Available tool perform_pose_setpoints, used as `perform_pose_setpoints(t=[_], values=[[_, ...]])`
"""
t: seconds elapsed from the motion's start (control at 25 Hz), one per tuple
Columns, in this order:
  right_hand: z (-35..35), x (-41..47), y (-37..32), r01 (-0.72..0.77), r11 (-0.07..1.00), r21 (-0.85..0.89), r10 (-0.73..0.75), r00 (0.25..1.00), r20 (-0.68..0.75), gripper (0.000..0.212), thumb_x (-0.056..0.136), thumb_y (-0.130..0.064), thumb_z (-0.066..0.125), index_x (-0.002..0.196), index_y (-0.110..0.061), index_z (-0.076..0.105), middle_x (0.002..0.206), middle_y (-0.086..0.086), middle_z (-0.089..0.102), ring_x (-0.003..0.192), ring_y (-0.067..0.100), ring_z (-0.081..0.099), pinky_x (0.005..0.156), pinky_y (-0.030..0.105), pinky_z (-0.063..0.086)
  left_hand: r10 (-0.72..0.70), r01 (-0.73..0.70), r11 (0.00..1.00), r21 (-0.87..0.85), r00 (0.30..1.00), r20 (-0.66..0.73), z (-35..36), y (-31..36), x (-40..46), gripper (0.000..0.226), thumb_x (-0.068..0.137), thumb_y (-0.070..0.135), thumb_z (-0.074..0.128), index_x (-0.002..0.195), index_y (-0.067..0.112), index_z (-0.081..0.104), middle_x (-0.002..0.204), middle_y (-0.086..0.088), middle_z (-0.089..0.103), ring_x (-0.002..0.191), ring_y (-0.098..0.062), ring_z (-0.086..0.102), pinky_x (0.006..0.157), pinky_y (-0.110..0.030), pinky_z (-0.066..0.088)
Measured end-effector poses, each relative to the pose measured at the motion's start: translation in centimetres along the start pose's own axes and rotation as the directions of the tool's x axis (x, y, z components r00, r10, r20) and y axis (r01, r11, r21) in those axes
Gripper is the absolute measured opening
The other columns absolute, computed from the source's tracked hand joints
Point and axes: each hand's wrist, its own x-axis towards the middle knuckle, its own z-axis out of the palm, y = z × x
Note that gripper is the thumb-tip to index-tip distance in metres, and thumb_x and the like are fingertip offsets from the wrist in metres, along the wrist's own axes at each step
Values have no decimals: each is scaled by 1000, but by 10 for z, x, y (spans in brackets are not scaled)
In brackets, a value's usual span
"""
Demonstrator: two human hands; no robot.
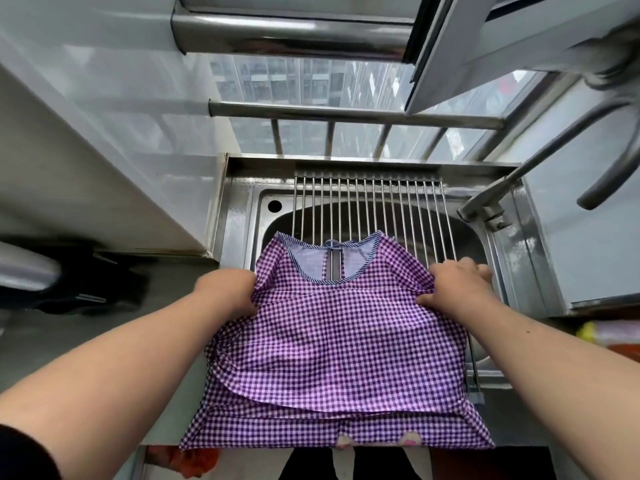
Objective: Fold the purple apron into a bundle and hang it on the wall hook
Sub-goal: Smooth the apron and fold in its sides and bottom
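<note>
The purple checked apron (339, 344) lies spread over the steel sink and its wire rack, neckline pointing away from me, lower part folded in layers near the counter's front edge. My left hand (230, 292) pinches the apron's left shoulder edge. My right hand (453, 285) grips the right shoulder edge, fingers curled over the cloth. No wall hook is in view.
A steel sink (242, 216) with a roll-up wire rack (370, 206) sits under the apron. A tap (485, 206) stands at the right. Window bars (346, 114) are behind. A dark stove (79, 282) lies left, with white cabinet above it.
</note>
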Motion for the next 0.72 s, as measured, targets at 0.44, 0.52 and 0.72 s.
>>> perform_pose_setpoints(t=[0.44, 0.52, 0.72], values=[[-24, 21, 25, 189, 978, 91, -169, 966, -194, 22, 99, -49, 58, 85, -34, 50, 78, -11, 55, 90, 23, 55, 96, 46, 44, 109, -123, 992, -19, 931, -348, -40, 19, -8, 25, 104, 33, 52, 80, 27, 53, 77, 12, 56, 63, -8, 57, 54, -28, 48], [-28, 28, 30, 155, 978, 139, -121, 966, -228, 29, 97, -52, 55, 78, -34, 44, 78, -7, 54, 91, 28, 55, 90, 48, 48, 89, -119, 991, -54, 916, -391, -53, 19, -6, 29, 104, 34, 52, 76, 26, 49, 78, 8, 59, 63, -10, 58, 55, -31, 52], [-48, 51, 34, 80, 971, 225, 9, 929, -369, 19, 99, -45, 46, 84, -33, 48, 84, 0, 60, 92, 33, 58, 86, 47, 45, 18, -70, 994, -84, 865, -502, -94, 26, 10, 25, 102, 45, 50, 88, 26, 56, 89, 3, 63, 79, -27, 65, 64, -37, 48]])
